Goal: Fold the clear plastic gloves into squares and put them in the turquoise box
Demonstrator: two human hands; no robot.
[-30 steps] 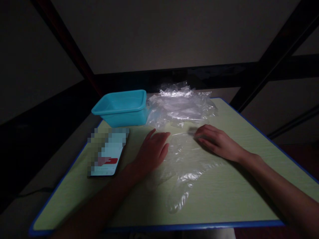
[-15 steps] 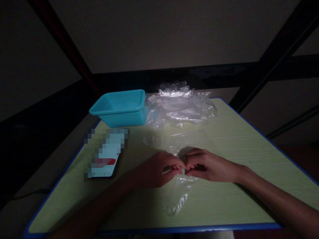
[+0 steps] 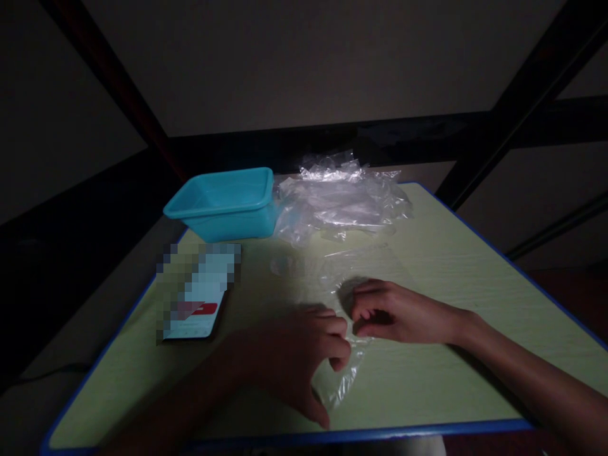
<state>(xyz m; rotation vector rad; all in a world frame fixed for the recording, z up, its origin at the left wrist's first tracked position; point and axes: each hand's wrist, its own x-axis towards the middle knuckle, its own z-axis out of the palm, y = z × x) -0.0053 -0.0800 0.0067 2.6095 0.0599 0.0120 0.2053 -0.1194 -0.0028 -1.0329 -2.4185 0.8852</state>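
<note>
tabletop: pale green with a blue rim, dimly lit, and everything sits on it.

bag pile: a heap of crumpled clear plastic bags at the far edge, just beside the tub.

tub: turquoise plastic, sitting at the far left; can't see inside it from here.

phone: lying flat near the left edge with its screen lit, well apart from the hands.

loose bag: one clear bag lies flat in the middle of the tabletop and runs under both hands toward the near edge.

left hand: curled over the near part of the bag, fingers bent, looks like it's pinching the film between thumb and fingertips, though the dim light makes that hard to confirm.

right hand: resting on the bag just beside the left one, fingertips drawn together on the plastic.

step, my read: looks like they're folding or gathering this single bag.

what the next move calls for: probably a steady grip, since thin film slips and springs open.
</note>
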